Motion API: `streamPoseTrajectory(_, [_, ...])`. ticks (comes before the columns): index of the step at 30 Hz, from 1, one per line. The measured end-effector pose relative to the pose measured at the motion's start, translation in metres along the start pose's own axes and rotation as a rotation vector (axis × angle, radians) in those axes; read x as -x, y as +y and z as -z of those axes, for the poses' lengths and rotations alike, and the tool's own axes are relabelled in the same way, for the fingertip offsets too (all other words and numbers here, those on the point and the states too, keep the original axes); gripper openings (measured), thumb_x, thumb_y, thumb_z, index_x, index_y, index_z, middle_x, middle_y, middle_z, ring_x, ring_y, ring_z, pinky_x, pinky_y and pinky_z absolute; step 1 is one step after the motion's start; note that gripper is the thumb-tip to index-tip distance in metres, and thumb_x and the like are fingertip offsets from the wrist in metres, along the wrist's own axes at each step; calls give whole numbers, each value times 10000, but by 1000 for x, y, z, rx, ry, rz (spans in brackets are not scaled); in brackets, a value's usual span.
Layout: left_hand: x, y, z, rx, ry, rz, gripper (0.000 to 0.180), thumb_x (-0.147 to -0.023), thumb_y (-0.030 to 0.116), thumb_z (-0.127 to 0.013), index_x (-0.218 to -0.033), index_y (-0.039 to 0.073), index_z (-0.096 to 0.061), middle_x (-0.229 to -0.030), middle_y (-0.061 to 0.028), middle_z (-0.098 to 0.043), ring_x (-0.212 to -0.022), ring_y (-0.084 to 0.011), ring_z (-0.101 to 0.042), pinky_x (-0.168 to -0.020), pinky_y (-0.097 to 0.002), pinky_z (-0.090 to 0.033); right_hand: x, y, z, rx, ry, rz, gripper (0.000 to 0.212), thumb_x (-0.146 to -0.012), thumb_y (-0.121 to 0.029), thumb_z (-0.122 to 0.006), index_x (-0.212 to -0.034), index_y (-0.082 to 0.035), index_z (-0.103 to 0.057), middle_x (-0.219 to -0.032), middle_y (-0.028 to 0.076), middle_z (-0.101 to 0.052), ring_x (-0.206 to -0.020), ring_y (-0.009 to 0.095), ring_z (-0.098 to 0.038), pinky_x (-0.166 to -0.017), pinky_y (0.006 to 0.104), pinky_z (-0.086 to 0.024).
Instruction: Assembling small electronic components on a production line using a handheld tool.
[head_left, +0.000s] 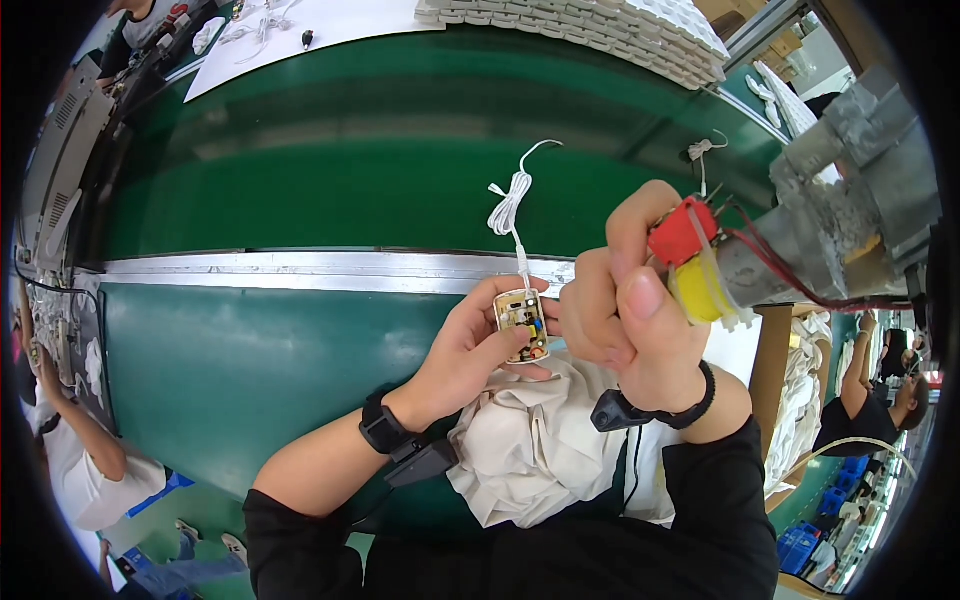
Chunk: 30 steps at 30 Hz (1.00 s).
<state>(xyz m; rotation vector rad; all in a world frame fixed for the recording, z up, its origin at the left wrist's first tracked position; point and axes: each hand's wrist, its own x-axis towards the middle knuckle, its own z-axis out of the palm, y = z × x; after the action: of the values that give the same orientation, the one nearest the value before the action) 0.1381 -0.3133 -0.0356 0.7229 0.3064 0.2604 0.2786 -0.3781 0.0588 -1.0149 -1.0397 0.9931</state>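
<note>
In my left hand point(468, 338) is a small white plastic case with an exposed circuit board point(518, 340), the thumb lying across its parts. A bundled white cable point(511, 205) runs from the case's far end onto the green belt. My right hand point(640, 310) is raised, fingers curled and closed at a red block point(683, 232) with metal pins and red wires. A yellow piece point(703, 288) sits below the block, against a grey metal tube point(780, 250). The fingers partly hide how they grip the block. Crumpled off-white cloth point(535, 440) lies below my hands.
A metal rail point(330, 271) divides the green belt point(300, 190) from the worktable point(230, 350). White trays point(590, 30) are stacked at the back. Another white cable point(704, 150) lies right on the belt. A cardboard box point(775, 370) stands right. Other people work at both sides.
</note>
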Motion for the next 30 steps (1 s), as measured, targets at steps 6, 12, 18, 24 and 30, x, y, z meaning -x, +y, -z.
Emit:
streamPoseTrajectory(6, [-1,-1,-1,2,-18,4,393,-928,23,-395,-1314,45,-327,-1257,-140,-475,-1137,-216,-519,-861,-370,-544,1,-3,2,9,20,-20,400,-881,-400,-576,-981,-98,-333,-466,-4,-354,-356,65,-290,-355,230,-229])
streamPoseTrajectory(12, [-3,-7,2,287,-125,40,400,-971,155,-371,-1351,60,-290,-1289,-136,-432,-1171,-223,-492,-962,-415,-468,5,-4,0,15,31,-43,416,-887,-416,-558,-1005,-87,-333,-466,-8,-348,-355,66,-292,-355,231,-230])
streamPoseTrajectory(18, [-1,-6,2,306,-205,50,440,-978,233,-376,-1370,66,-263,-1280,-126,-426,-1181,-229,-485,-998,-412,-434,6,-4,-5,23,37,-67,435,-892,-432,-541,-1029,-76,-332,-465,-11,-343,-355,67,-295,-354,231,-231])
streamPoseTrajectory(24, [-2,-7,4,322,-212,55,439,-978,231,-376,-1368,67,-262,-1285,-125,-423,-1181,-229,-484,-997,-416,-435,1,-2,-13,35,50,-75,456,-898,-447,-523,-1053,-64,-332,-465,-15,-338,-355,68,-298,-353,232,-232])
streamPoseTrajectory(30, [-6,-4,3,329,-212,73,440,-967,189,-396,-1366,63,-260,-1301,-122,-415,-1197,-225,-470,-1000,-409,-434,3,-8,-5,28,48,-60,479,-903,-463,-506,-1077,-53,-331,-465,-18,-332,-354,69,-300,-352,232,-233])
